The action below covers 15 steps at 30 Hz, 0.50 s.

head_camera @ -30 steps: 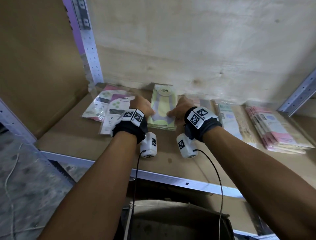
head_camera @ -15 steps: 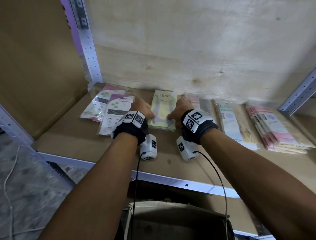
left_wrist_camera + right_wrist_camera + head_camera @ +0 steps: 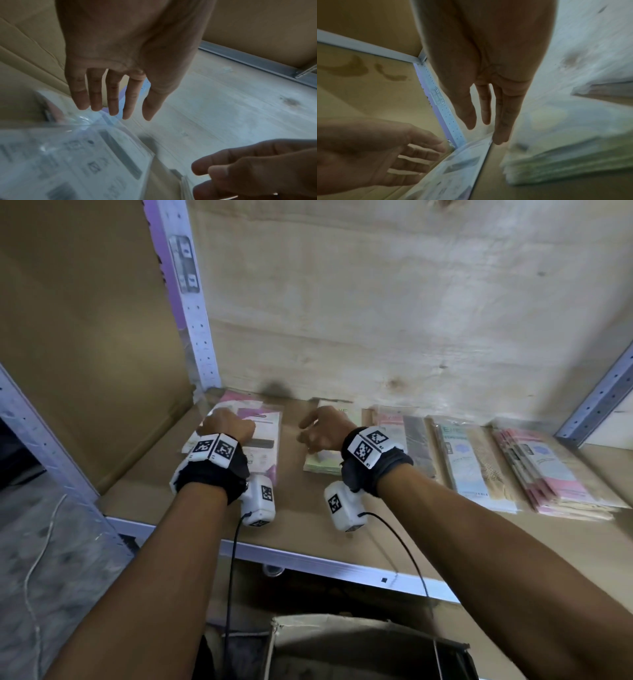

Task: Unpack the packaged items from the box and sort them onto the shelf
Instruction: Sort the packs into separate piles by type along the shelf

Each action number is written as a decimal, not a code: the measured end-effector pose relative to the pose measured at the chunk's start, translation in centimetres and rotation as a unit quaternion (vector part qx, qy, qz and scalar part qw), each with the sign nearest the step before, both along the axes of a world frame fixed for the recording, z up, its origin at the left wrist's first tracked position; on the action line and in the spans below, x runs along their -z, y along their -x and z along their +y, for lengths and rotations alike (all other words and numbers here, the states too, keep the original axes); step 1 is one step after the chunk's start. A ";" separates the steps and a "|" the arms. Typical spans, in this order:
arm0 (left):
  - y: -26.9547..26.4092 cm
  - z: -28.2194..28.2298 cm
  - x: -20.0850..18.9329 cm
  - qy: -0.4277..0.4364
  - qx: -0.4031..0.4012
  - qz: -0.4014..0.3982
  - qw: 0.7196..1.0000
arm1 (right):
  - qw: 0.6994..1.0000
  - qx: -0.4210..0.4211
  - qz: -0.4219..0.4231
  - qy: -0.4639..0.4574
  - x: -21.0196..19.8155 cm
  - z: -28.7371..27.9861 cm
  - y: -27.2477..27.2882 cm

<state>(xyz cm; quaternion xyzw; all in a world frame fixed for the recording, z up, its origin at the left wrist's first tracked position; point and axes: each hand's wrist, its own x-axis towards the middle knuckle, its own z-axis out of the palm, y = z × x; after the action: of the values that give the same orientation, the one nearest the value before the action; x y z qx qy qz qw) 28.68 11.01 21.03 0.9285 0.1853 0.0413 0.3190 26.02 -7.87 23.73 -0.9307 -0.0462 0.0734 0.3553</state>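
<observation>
1. Sorting is the step in hand, we judge: our packaged items already lie in rows on the shelf point(image 3: 342, 518), and both our hands are over its left end.
2. Our left hand point(image 3: 227, 426) is over the clear-wrapped white and pink packets point(image 3: 263, 436) by the corner post; its fingers point(image 3: 96, 94) are straight and released, grasping nothing.
3. Our right hand point(image 3: 325, 429) hovers above the green stack point(image 3: 322, 463), fingers point(image 3: 502, 115) extended and loose, holding nothing either.
4. Further right, the pale blue packets point(image 3: 469, 470) and the pink stack point(image 3: 555, 474) lie side by side.
5. Next, we think, comes squaring the left packets, then going down to the open box point(image 3: 342, 631) below the shelf for more.
</observation>
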 end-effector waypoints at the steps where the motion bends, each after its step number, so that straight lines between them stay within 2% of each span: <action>1: 0.1 0.6 0.2 0.017 -0.004 0.008 1.000 | 1.000 -0.012 0.013 0.006 0.2 0.8 0.0; 4: 0.5 1.7 1.0 0.068 0.000 0.003 0.998 | 0.997 -0.029 0.010 0.067 1.0 2.8 -0.1; 7: 0.6 2.2 1.4 0.071 0.000 0.019 0.997 | 0.998 -0.024 0.028 0.051 1.6 4.3 -0.3; 10: 0.2 2.8 2.0 0.127 0.009 0.033 0.991 | 0.998 -0.031 0.030 0.041 1.9 5.1 -0.6; 15: 0.1 4.2 3.0 0.201 0.021 0.032 0.979 | 0.994 0.039 0.065 -0.073 2.4 5.4 -1.3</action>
<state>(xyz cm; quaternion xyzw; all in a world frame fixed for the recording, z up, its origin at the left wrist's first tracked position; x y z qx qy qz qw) 28.55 15.16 18.05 0.8500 0.1806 -0.0337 0.4938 27.29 -2.47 21.36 -0.8966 0.0083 0.1163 0.4273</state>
